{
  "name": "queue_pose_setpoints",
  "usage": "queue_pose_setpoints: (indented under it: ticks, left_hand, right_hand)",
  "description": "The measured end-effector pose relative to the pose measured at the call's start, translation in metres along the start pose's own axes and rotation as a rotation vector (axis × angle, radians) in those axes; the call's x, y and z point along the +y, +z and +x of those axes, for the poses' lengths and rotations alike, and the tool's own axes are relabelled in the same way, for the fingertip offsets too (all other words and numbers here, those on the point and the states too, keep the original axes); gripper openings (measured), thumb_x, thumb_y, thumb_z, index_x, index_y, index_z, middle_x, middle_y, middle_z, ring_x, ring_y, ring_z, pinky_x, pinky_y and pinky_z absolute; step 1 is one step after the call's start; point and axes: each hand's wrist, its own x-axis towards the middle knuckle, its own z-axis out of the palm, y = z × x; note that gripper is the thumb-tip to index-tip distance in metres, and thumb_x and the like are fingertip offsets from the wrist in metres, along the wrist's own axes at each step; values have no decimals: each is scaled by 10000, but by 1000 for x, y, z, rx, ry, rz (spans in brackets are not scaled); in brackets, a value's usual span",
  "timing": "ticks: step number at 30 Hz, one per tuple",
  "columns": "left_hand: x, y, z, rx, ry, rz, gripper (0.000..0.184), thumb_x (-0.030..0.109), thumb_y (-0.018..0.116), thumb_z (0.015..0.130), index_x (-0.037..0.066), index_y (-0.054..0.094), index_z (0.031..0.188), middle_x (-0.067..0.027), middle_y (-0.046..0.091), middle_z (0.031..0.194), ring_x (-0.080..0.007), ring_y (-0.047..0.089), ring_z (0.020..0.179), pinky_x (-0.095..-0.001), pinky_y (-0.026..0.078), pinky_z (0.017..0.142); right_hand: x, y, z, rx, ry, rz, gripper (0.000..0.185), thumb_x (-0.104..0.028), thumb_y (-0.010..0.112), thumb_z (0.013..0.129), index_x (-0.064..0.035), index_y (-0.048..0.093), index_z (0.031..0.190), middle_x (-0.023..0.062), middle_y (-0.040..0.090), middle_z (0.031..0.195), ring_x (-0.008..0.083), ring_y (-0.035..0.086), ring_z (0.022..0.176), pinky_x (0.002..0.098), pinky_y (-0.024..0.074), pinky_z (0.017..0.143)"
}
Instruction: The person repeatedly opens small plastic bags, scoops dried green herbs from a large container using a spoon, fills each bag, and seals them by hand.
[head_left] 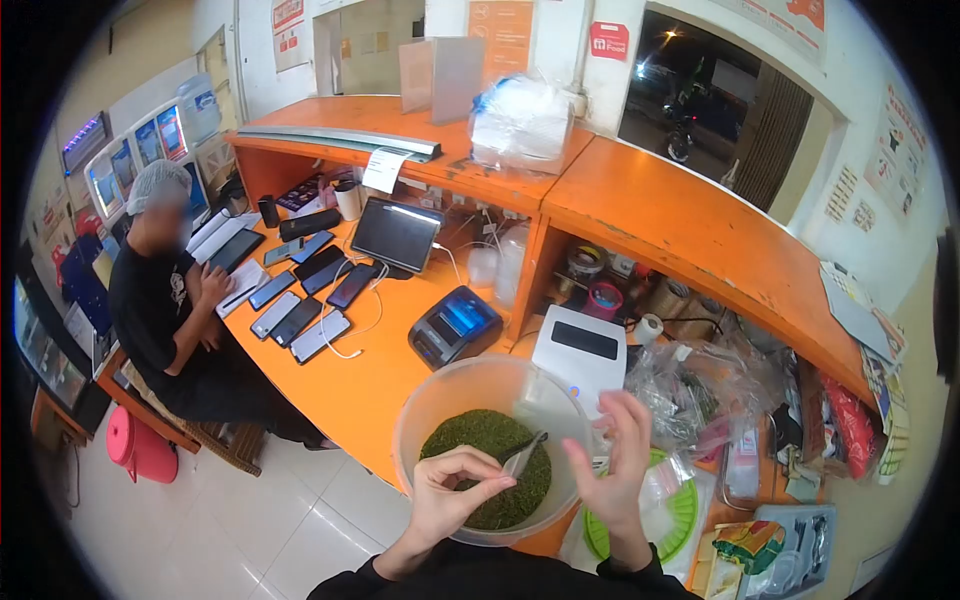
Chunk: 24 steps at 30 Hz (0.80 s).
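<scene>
My left hand point(448, 492) pinches a small clear plastic bag point(520, 459) between thumb and fingers, over a large translucent tub point(408, 425). Chopped dried green herbs point(478, 432) cover the bottom of the tub. A dark, spoon-like handle point(539, 439) shows just behind the bag; its other end is hidden. My right hand point(618, 478) is raised at the tub's right rim, fingers apart and holding nothing. Below it lies a round green lid or tray point(684, 508) with clear plastic on it, partly covered by my wrist.
A card terminal point(455, 328) and a white printer point(580, 350) stand behind the tub. Several phones point(297, 320) and a tablet point(397, 236) lie to the left, where a person in a hairnet point(160, 290) sits. Plastic bags point(700, 390) and a cutlery tray point(815, 540) are on the right.
</scene>
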Motion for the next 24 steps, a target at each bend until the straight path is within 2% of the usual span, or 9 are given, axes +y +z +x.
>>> queue_pose_setpoints:
  ticks: [3,4,7,8,11,14,17,20,24]
  left_hand:
    - [0,5,0,33,-31,-22,85,-36,691,753,-31,633,815,-68,613,854,-97,589,777,-216,473,702]
    - [0,7,-1,30,-39,-19,87,-35,694,749,-29,624,800,-60,607,839,-94,583,772,-215,469,696]
    - [-1,13,-2,-38,-14,-8,114,-27,702,733,-24,601,786,-51,597,832,-86,571,764,-223,473,693]
    - [-1,14,-2,-37,-7,52,101,-19,692,738,-15,595,762,-51,598,803,-85,569,749,-219,472,687]
    - [9,13,0,-85,52,267,92,-11,687,746,-11,596,751,-50,594,757,-93,570,726,-218,470,684]
    - [11,13,4,-127,120,360,86,-3,682,752,-7,597,738,-64,589,726,-128,567,681,-233,461,645]
    - [12,15,4,-117,187,436,77,-43,645,748,-11,574,745,-87,571,734,-160,539,658,-250,422,593]
    - [8,19,7,-58,424,571,93,-62,607,750,-16,537,711,-96,541,692,-189,487,586,-279,373,521]
    - [-2,23,5,168,497,669,120,-70,614,738,-3,525,696,-99,473,628,-247,445,562,-324,360,508]
  right_hand:
    - [-15,2,-15,-73,-193,-71,423,-26,759,664,-24,558,1036,129,539,1047,275,541,944,312,474,730]
    - [-19,4,-15,-135,-173,5,359,-46,771,666,-21,570,961,114,567,993,230,567,879,301,478,723]
    - [-13,8,-16,-414,121,339,289,-63,771,683,-9,589,901,93,596,930,186,586,792,282,481,718]
    - [-10,8,-16,-457,185,468,186,-30,724,736,13,609,876,89,614,910,153,602,757,262,484,726]
    - [11,3,-16,-564,243,699,130,21,667,776,28,623,897,93,621,928,154,612,812,252,483,745]
    - [13,3,-18,-548,395,863,143,54,625,797,36,624,938,103,632,894,156,617,840,256,482,766]
    - [1,5,-19,-444,432,897,114,65,624,786,45,607,897,108,634,868,151,616,825,260,488,765]
    - [7,14,-32,-355,178,541,105,91,618,772,41,586,859,135,614,908,179,619,810,267,498,714]
    - [-12,26,-37,-80,-130,99,174,93,658,684,10,564,806,144,615,823,214,624,694,265,498,600]
